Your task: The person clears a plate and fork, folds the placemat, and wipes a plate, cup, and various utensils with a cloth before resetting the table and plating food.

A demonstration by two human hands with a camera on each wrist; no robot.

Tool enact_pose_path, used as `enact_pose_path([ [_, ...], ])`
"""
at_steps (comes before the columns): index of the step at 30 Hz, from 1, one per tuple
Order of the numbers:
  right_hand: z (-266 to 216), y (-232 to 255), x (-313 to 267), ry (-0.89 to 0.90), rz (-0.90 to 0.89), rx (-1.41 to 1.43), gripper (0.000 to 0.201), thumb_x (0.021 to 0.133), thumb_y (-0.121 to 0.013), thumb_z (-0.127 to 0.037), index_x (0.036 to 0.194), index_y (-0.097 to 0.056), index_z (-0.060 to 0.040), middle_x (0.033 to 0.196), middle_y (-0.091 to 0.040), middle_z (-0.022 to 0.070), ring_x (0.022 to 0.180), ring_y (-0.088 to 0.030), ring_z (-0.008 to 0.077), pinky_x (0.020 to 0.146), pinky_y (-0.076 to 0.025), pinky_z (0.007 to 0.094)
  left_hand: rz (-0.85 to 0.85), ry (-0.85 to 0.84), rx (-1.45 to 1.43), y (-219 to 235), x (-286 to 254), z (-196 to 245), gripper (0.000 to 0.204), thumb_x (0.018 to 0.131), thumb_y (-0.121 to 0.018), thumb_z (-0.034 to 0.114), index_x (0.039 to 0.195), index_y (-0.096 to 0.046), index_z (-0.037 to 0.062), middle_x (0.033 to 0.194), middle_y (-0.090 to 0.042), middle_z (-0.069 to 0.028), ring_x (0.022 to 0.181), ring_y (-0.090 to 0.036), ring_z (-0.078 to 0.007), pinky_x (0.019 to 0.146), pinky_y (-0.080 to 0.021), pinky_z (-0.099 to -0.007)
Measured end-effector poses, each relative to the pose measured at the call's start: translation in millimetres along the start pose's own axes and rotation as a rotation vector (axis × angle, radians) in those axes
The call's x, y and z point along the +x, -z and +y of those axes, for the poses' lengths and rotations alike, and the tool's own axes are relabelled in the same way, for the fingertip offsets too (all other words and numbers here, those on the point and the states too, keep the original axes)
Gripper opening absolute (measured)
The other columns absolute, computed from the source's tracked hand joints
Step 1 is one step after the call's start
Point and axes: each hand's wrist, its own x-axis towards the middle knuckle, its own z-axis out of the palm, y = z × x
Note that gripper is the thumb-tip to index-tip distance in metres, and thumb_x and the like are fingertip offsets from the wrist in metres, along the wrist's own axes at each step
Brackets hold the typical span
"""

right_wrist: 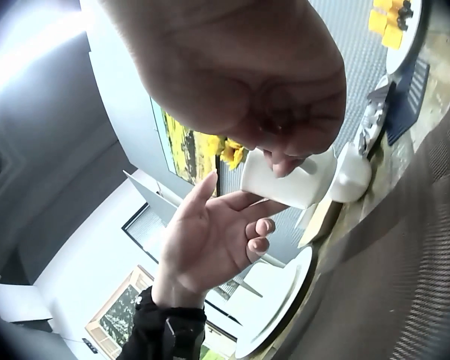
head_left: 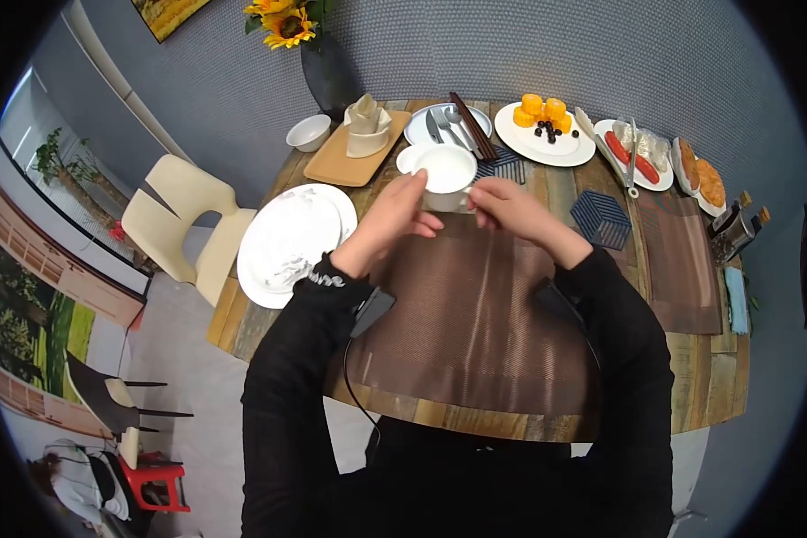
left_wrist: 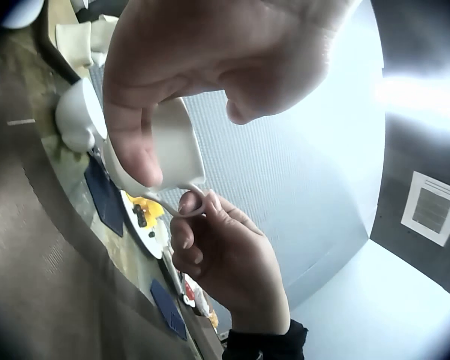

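Note:
Both hands hold a white cup (head_left: pixel 446 170) up over the brown placemat (head_left: pixel 457 305). My left hand (head_left: pixel 394 211) grips the cup's side, with its thumb near the rim in the head view. On the other side, my right hand (head_left: pixel 509 211) pinches the looped handle (left_wrist: pixel 191 206) between thumb and fingers, as the left wrist view shows. A second white cup (left_wrist: pixel 76 116) stands on the table just behind, mostly hidden by the held one in the head view. In the right wrist view, fingers of the left hand (right_wrist: pixel 217 240) reach behind the held cup (right_wrist: pixel 292 180).
Left lie stacked white plates (head_left: pixel 287 242); behind them is a wooden tray (head_left: pixel 336 166) with a folded napkin (head_left: pixel 366 130). A plate with cutlery and chopsticks (head_left: pixel 471 125) lies at the back. Food plates (head_left: pixel 511 139), a blue coaster (head_left: pixel 601 220) and another placemat (head_left: pixel 681 260) are right.

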Motion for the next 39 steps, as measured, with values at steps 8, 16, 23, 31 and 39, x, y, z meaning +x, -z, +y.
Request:
enact_pose_path([
  [8, 14.3, -62.5, 67.8, -0.070, -0.102, -0.016, 0.025, 0.086, -0.043, -0.023, 0.075, -0.053, -0.0022, 0.056, -0.053, 0.0027, 0.046, -0.049, 0.0111, 0.042, -0.041, 0.0252, 0.119, 0.068, -0.045, 66.0, -14.3, -19.0, 0.048, 0.091, -0.035, 0.036, 0.117, -0.035, -0.0039, 0.106, -0.043, -0.0130, 0.073, -0.058, -0.0203, 0.059, -0.049, -0.0274],
  [16, 41.0, -81.0, 102.2, -0.166, 0.000, 0.100, 0.024, 0.086, -0.043, -0.022, 0.076, -0.053, -0.0036, 0.055, -0.052, 0.0016, 0.044, -0.046, 0.0093, 0.040, -0.038, 0.0230, 0.189, 0.129, -0.178, 94.1, 15.9, -37.8, 0.046, 0.091, -0.031, 0.033, 0.119, -0.031, -0.0036, 0.108, -0.044, -0.0164, 0.080, -0.058, -0.0230, 0.063, -0.050, -0.0298],
  [23, 42.8, -85.8, 107.8, -0.167, 0.042, 0.091, 0.025, 0.087, -0.042, -0.021, 0.076, -0.053, -0.0025, 0.056, -0.052, 0.0020, 0.043, -0.046, 0.0093, 0.039, -0.037, 0.0222, 0.238, 0.129, -0.244, 99.5, 33.5, -50.0, 0.045, 0.091, -0.032, 0.031, 0.120, -0.030, -0.0033, 0.109, -0.043, -0.0172, 0.089, -0.054, -0.0262, 0.070, -0.049, -0.0339],
  [31, 41.1, -91.3, 113.9, -0.196, 0.020, 0.095, 0.023, 0.090, -0.039, -0.019, 0.083, -0.053, -0.0021, 0.060, -0.052, 0.0016, 0.050, -0.049, 0.0081, 0.044, -0.042, 0.0208, 0.318, 0.120, -0.267, 106.8, 43.4, -56.9, 0.044, 0.090, -0.035, 0.030, 0.118, -0.032, -0.0038, 0.107, -0.044, -0.0166, 0.080, -0.055, -0.0228, 0.062, -0.052, -0.0311],
  [39, 40.4, -85.4, 100.7, -0.154, -0.037, 0.054, 0.018, 0.085, -0.042, -0.007, 0.100, -0.048, 0.0014, 0.076, -0.056, 0.0055, 0.059, -0.054, 0.0094, 0.051, -0.046, 0.0226, 0.338, 0.079, -0.238, 98.4, 35.4, -53.6, 0.040, 0.089, -0.038, 0.023, 0.117, -0.032, -0.0039, 0.106, -0.042, -0.0160, 0.087, -0.053, -0.0259, 0.070, -0.050, -0.0346],
])
